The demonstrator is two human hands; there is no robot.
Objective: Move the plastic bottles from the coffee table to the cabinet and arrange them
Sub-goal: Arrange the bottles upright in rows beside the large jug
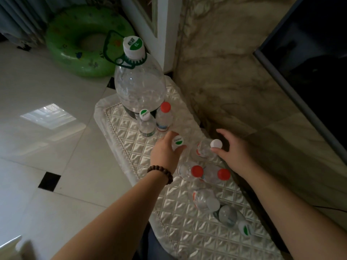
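Nearest me, a green-capped bottle [232, 219] lies toppled by the worktop's [131, 128] wall-side edge. My left hand [166, 152] grips a bottle with a green-and-white cap [177, 142]; my right hand [232, 147] pinches a white-capped bottle [208, 147]. At the far end stands a jug [139, 81] marked "6L".

We see clear bottles with red caps [197, 170], a green-and-white cap [178, 142], a silvery diamond-quilted cloth [187, 231], a green swim ring [75, 44] at upper left, and white floor tiles [47, 147] with black insets.
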